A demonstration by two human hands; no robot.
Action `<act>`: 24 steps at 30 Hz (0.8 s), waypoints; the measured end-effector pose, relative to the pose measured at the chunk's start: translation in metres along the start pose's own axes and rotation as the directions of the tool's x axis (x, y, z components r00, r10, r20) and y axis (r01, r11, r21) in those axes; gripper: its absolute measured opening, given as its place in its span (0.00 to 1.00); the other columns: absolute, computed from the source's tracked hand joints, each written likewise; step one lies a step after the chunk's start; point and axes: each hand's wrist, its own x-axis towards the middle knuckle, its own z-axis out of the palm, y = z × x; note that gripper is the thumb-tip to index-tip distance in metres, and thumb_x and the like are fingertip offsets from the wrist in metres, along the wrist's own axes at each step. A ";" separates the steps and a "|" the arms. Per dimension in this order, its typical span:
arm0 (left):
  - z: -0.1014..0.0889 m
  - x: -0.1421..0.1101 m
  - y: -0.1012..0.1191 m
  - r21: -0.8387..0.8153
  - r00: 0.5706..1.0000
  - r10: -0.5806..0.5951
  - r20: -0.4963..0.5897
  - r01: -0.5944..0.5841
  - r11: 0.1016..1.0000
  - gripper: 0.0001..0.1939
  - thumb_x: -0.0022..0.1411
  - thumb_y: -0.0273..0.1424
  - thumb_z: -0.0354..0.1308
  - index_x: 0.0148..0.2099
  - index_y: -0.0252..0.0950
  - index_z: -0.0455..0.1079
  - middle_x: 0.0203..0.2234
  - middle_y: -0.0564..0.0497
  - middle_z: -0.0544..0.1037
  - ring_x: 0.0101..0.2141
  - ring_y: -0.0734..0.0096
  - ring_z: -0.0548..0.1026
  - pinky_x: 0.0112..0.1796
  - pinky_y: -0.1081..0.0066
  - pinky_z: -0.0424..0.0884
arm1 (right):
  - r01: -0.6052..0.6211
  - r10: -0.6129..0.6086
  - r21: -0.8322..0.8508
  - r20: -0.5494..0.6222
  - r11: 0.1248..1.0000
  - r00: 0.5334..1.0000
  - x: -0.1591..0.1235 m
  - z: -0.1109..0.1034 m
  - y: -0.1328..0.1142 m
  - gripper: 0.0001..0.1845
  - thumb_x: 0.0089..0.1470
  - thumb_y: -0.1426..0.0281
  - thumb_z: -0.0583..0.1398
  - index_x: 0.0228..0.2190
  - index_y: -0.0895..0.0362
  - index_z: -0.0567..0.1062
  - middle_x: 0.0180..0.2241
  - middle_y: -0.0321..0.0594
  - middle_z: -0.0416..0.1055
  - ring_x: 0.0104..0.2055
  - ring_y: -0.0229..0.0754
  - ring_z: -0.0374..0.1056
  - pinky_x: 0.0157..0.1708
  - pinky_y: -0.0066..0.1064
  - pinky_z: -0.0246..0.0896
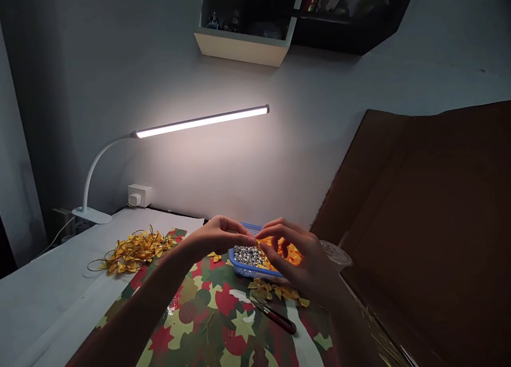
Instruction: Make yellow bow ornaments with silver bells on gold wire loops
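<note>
My left hand (217, 233) and my right hand (293, 255) meet above a blue basket (239, 268), fingertips pinched together on a small yellow-orange piece (261, 242). The basket holds small silvery beads (247, 255) on the left and orange-yellow folded pieces (291, 252) on the right. Both hands hover over the basket, fingers curled and closed at the tips.
A heap of yellow bows with thin loops (133, 248) lies on the left of the table. A patterned red-green mat (223, 314) covers the table, with loose yellow pieces (279, 292) and a red-handled tool (275, 316). A lit desk lamp (199, 121) stands behind; brown cardboard (419, 223) stands at right.
</note>
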 end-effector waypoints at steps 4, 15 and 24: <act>-0.001 0.001 -0.001 0.015 1.000 -0.003 -0.004 0.003 1.000 0.14 0.44 0.38 0.71 0.27 0.32 0.75 0.11 0.63 0.57 0.15 0.83 0.47 0.17 0.74 0.40 | -0.018 0.018 0.008 -0.003 1.000 1.000 0.000 0.000 -0.001 0.03 0.54 0.72 0.57 0.29 0.54 0.71 0.31 0.36 0.71 0.25 0.35 0.64 0.24 0.28 0.60; -0.002 0.000 0.001 0.044 1.000 0.001 -0.027 0.000 0.999 0.15 0.44 0.39 0.70 0.27 0.32 0.75 0.11 0.63 0.56 0.15 0.83 0.48 0.17 0.74 0.40 | -0.016 0.018 0.044 -0.049 0.999 0.999 -0.001 0.001 0.007 0.04 0.53 0.73 0.57 0.28 0.54 0.70 0.30 0.35 0.70 0.24 0.34 0.64 0.21 0.27 0.59; -0.003 -0.001 0.001 0.039 0.999 0.007 -0.032 -0.006 0.999 0.15 0.44 0.39 0.70 0.27 0.32 0.75 0.11 0.63 0.56 0.15 0.83 0.48 0.17 0.74 0.41 | -0.045 0.045 -0.005 -0.010 0.999 0.999 -0.002 -0.001 0.004 0.02 0.53 0.70 0.58 0.31 0.53 0.72 0.29 0.36 0.70 0.25 0.36 0.64 0.22 0.28 0.60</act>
